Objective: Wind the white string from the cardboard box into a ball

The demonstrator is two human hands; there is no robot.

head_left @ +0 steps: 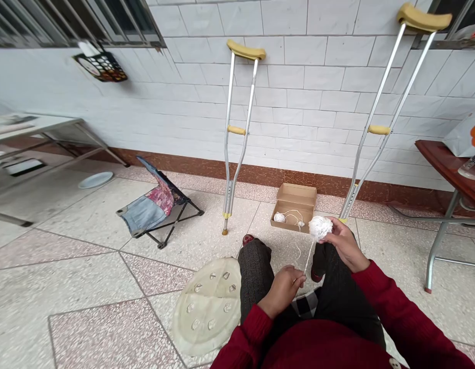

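A ball of white yarn (319,227) is gripped by my right hand (345,244), thumb and fingers at its right side, above my right knee. From the ball a strand of yarn (310,259) runs down to my left hand (284,288), whose thumb and fingers are pinched on it over my lap. Beyond my knees an open cardboard box (294,199) stands on the floor. Inside it lies a smaller ball of white yarn (279,218) with loose strands around it. Another loose piece of strand shows on the floor in front of the box.
Two crutches (237,130) (379,130) lean against the tiled wall. On the left are a folding chair (156,202), a blue-white plate (96,180) and a table (48,122). A round, holed plastic disc (206,306) lies by my left leg. A brown table (439,161) holding a bag stands right.
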